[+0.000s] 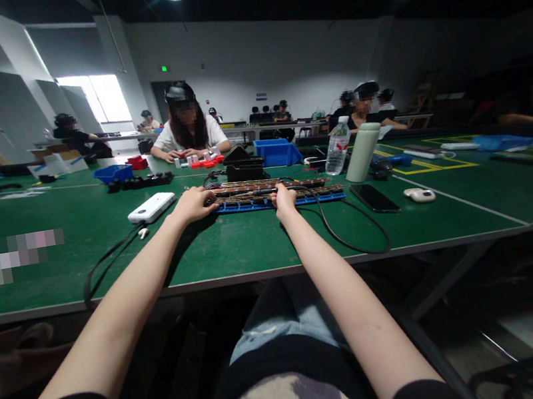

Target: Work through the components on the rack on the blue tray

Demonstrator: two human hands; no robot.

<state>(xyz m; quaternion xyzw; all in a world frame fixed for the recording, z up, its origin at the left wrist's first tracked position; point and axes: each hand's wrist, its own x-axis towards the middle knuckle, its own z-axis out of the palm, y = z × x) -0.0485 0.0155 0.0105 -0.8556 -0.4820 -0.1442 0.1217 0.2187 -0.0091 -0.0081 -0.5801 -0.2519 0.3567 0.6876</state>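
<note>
Both our arms reach straight out. Our left hand [195,204] and right hand [284,198] curl onto the blue tray [277,202], gripping its near edge.

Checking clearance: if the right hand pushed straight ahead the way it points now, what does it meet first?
The right hand already rests at the near edge of the blue tray of long dark strips, so it would meet that at once. Beyond it sits a black box, though depth is hard to judge.
</note>
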